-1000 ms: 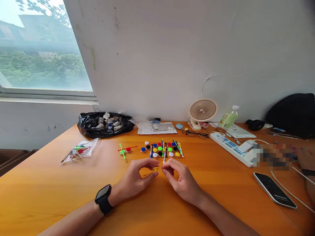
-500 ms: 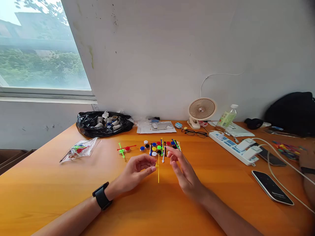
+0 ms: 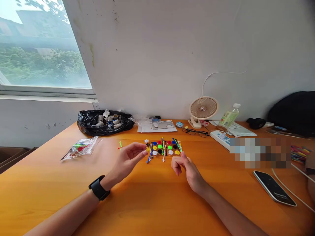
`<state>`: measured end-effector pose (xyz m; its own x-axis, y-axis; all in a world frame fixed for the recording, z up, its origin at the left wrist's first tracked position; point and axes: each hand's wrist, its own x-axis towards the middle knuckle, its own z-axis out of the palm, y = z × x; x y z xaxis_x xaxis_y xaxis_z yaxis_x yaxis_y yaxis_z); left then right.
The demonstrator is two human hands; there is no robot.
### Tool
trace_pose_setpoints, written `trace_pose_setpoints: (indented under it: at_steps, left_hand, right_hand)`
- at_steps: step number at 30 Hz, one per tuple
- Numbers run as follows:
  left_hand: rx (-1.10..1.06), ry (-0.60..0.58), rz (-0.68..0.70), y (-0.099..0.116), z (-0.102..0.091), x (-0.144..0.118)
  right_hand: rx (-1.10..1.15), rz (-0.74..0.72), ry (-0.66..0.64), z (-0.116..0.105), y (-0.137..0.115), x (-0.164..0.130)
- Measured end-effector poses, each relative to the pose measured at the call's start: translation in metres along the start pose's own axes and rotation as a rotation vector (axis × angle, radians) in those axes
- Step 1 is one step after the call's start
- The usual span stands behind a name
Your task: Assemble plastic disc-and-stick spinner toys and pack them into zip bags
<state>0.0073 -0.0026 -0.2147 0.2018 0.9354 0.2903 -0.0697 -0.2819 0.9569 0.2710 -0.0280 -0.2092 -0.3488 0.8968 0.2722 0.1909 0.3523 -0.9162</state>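
My left hand point(image 3: 128, 159) pinches a small yellow plastic spinner piece point(image 3: 148, 149) between thumb and fingertips, over the left end of the group of game parts. My right hand point(image 3: 188, 168) has curled fingers, with its fingertips at the near end of a green arrow pointer point(image 3: 177, 144); whether it grips that pointer is hidden. Between the hands lie round bases, among them a yellow disc point(image 3: 155, 148) and a black disc point(image 3: 159, 151), with a white arrow point(image 3: 164, 155) and a blue arrow point(image 3: 149, 159). A green pointer point(image 3: 120, 144) shows behind my left hand.
A clear bag of parts point(image 3: 80, 149) lies left, before a black plastic bag point(image 3: 103, 124). Behind are papers point(image 3: 145, 129), glasses point(image 3: 195, 132), a fan point(image 3: 203, 108) and a bottle point(image 3: 228, 118). A power strip point(image 3: 219, 137), cables and phone point(image 3: 274, 188) lie right.
My left hand has moved left and away from me with the yellow piece. My right hand has shifted slightly right, and its fingers have curled in from a more open pose.
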Motion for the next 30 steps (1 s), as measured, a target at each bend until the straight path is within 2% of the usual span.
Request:
trace_pose_setpoints:
  at_steps: [5, 11, 18, 30]
  left_hand:
    - [0.179, 0.183, 0.049, 0.005, -0.032, 0.019]
    - [0.576, 0.366, 0.179, -0.003, -0.06, 0.032]
    - [0.655, 0.38, 0.166, -0.01, -0.07, 0.036]
    - [0.701, 0.351, 0.156, -0.01, -0.071, 0.036]
  right_hand:
    - [-0.008, 0.046, -0.071, 0.005, -0.001, 0.0]
    - [0.004, 0.052, -0.108, 0.011, -0.003, -0.002]
    - [-0.006, 0.076, -0.136, 0.011, 0.0, -0.005]
    - [-0.015, 0.102, -0.166, 0.012, 0.0, -0.006]
